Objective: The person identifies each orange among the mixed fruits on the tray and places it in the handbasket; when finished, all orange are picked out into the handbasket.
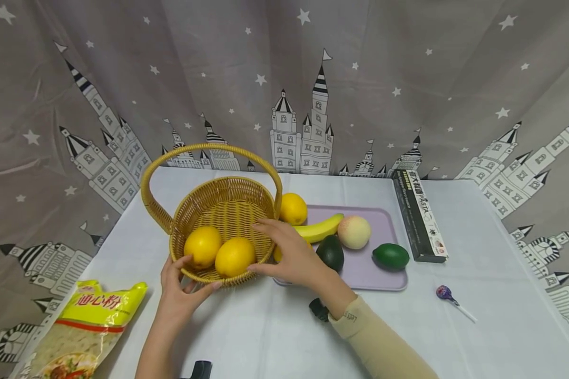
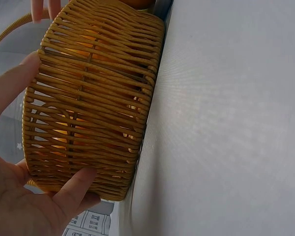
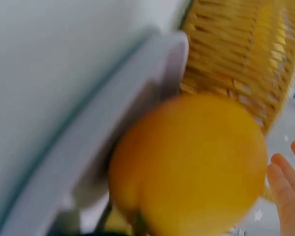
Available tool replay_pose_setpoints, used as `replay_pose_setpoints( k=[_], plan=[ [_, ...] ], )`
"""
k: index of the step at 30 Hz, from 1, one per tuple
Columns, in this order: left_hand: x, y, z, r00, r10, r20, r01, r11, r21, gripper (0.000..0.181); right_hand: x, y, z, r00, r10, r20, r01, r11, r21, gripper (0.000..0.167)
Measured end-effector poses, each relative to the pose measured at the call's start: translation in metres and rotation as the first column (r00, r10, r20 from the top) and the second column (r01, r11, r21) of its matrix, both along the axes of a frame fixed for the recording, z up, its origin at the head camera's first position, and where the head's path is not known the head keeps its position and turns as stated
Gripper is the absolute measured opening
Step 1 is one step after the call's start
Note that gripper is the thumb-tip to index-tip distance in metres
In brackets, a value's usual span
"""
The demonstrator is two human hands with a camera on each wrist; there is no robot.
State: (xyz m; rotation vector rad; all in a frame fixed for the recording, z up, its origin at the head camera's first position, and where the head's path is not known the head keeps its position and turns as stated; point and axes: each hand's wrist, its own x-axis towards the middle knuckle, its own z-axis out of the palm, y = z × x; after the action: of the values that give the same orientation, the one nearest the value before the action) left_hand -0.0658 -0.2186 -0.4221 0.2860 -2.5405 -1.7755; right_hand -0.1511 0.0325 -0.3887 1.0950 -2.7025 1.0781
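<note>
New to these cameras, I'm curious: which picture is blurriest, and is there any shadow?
Right wrist view: blurriest, orange fruit and tray soft; left wrist view: basket weave fairly crisp, faint shadow on the white cloth beside it; head view: clearer, with PASTA readable on the black box.

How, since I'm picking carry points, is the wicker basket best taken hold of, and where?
Probably by the top middle of its handle, from above: that slim arch rises well clear of the wicker basket, leaving room to close round it without touching the two yellow fruits lying inside toward the near side.
</note>
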Motion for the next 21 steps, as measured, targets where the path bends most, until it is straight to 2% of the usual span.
replay_pose_setpoints(
  k=[5,8,12,17,21],
  plan=[
    [-0.001,0.0,0.002,1.0,0.002,0.028,-0.001,1.0,-0.002,0.091,-0.003,0.027,0.0,0.993,-0.109,0.035,0.112,0.991,-0.076,0.077],
    [0.0,-0.001,0.002,1.0,0.0,0.024,0.0,1.0,-0.004,0.091,-0.005,0.039,-0.007,0.984,-0.174,0.047,0.177,0.981,-0.078,0.075],
    [0.0,-0.002,0.001,1.0,0.002,0.019,-0.002,1.0,-0.007,0.091,-0.007,0.047,-0.017,0.974,-0.22,0.055,0.219,0.976,0.013,0.072],
    [0.0,-0.001,-0.001,1.0,-0.001,0.014,0.001,1.0,-0.008,0.091,-0.008,0.047,-0.026,0.972,-0.222,0.083,0.207,0.966,0.156,0.073],
    [0.0,0.0,-0.001,1.0,0.003,0.023,-0.003,1.0,-0.007,0.09,-0.007,0.044,-0.027,0.974,-0.214,0.069,0.194,0.956,0.222,0.07]
  ],
)
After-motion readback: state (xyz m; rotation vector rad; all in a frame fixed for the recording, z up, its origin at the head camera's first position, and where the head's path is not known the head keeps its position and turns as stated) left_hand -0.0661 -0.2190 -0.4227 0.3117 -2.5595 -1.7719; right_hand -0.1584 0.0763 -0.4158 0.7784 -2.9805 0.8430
